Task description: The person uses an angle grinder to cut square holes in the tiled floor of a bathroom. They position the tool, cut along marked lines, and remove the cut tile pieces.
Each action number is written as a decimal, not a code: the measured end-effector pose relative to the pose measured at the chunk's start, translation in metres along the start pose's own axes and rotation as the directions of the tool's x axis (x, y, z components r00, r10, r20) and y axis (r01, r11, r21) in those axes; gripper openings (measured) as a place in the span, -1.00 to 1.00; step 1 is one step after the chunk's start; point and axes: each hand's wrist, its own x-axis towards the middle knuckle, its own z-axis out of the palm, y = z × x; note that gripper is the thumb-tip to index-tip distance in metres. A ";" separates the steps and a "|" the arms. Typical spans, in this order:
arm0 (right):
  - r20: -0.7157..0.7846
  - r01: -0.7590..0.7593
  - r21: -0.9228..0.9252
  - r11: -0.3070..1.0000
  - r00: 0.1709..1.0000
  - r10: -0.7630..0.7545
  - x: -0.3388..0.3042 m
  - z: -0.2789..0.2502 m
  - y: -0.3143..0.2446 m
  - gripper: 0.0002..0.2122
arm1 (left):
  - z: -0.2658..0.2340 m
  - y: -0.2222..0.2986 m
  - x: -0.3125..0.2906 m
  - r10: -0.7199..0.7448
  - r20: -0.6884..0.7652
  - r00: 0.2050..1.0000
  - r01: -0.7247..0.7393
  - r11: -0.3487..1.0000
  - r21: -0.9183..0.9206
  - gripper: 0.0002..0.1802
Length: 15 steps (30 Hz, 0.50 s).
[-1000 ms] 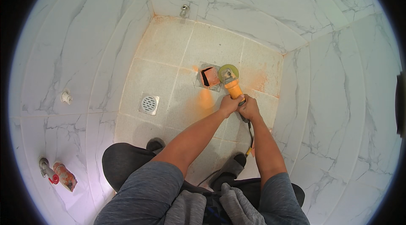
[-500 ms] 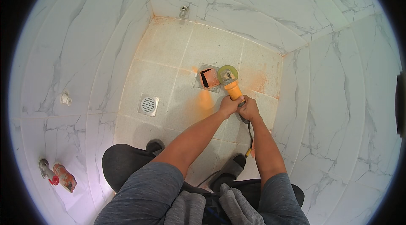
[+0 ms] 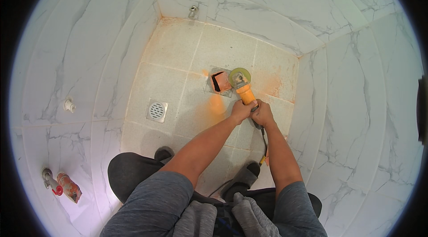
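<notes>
An orange angle grinder [image 3: 244,91] with a yellow-green disc [image 3: 239,77] points away from me over the speckled floor tiles [image 3: 174,81]. My left hand [image 3: 241,110] grips its orange body from the left. My right hand [image 3: 263,115] grips the rear of the handle, where a black cable [image 3: 265,141] runs back toward me. The disc sits at the right edge of a square cut-out [image 3: 220,81] in the floor, with orange dust around it.
A square metal floor drain [image 3: 157,110] lies left of the cut-out. White marble-look wall tiles [image 3: 80,72] enclose the floor on three sides, with pipe fittings [image 3: 193,11] at the back and a red-handled valve [image 3: 53,184] on the left. My shoes [image 3: 243,179] stand near.
The grinder and both hands have shifted very slightly; otherwise the scene looks the same.
</notes>
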 end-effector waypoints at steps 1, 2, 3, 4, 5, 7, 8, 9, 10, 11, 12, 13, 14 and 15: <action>-0.006 0.004 -0.001 1.000 1.000 -0.004 0.000 0.000 0.000 -0.53 | 0.000 0.000 0.000 -0.015 -0.002 1.000 0.015 1.000 0.001 -0.52; -0.012 0.008 -0.001 1.000 1.000 -0.008 0.000 0.000 -0.001 -0.54 | 0.000 0.000 0.000 -0.001 -0.006 1.000 0.001 1.000 0.009 -0.52; -0.018 0.013 -0.002 1.000 1.000 -0.013 -0.001 0.000 -0.001 -0.55 | 0.000 0.001 -0.001 0.003 -0.008 1.000 -0.003 1.000 0.019 -0.52; -0.021 0.021 -0.004 1.000 1.000 -0.021 -0.001 0.001 -0.001 -0.55 | 0.000 0.001 -0.001 -0.002 -0.015 1.000 0.002 0.999 0.038 -0.52; -0.023 0.029 -0.006 1.000 0.999 -0.029 -0.001 0.001 -0.001 -0.56 | 0.000 0.001 -0.001 0.010 -0.010 1.000 -0.010 0.999 0.032 -0.53; -0.028 0.044 -0.007 0.999 0.999 -0.044 -0.001 0.002 -0.001 -0.58 | 0.000 0.001 -0.002 0.011 -0.013 1.000 -0.010 0.999 0.050 -0.53; -0.031 0.052 -0.005 0.999 0.998 -0.052 -0.001 0.002 0.000 -0.58 | -0.001 0.001 -0.002 0.022 -0.011 1.000 -0.022 0.999 0.041 -0.53; -0.034 0.059 -0.004 0.998 0.998 -0.060 -0.001 0.002 0.000 -0.59 | -0.001 0.001 -0.002 0.028 -0.011 1.000 -0.028 0.999 0.043 -0.53; -0.038 0.058 -0.001 0.998 0.998 -0.058 -0.001 0.003 0.001 -0.60 | -0.001 0.001 -0.002 0.022 -0.016 1.000 -0.021 0.998 0.055 -0.53; -0.042 0.057 0.002 0.998 0.998 -0.057 -0.001 0.003 0.001 -0.60 | -0.001 0.001 -0.003 0.029 -0.010 1.000 -0.028 0.999 0.045 -0.53; -0.045 0.056 0.005 0.998 0.997 -0.056 -0.001 0.003 0.001 -0.61 | -0.001 0.002 -0.003 0.023 -0.009 1.000 -0.023 0.999 0.044 -0.53; -0.046 0.057 0.001 0.998 0.997 -0.057 -0.002 0.004 0.000 -0.61 | -0.002 0.002 -0.003 0.005 -0.012 1.000 -0.004 0.999 0.053 -0.53; -0.047 0.057 -0.004 0.998 0.997 -0.058 -0.002 0.004 0.000 -0.61 | -0.002 0.003 -0.004 0.016 -0.011 1.000 -0.016 0.998 0.054 -0.53; -0.048 0.058 -0.008 0.998 0.997 -0.058 -0.002 0.005 -0.001 -0.62 | -0.002 0.004 -0.004 0.015 -0.015 1.000 -0.014 0.998 0.065 -0.53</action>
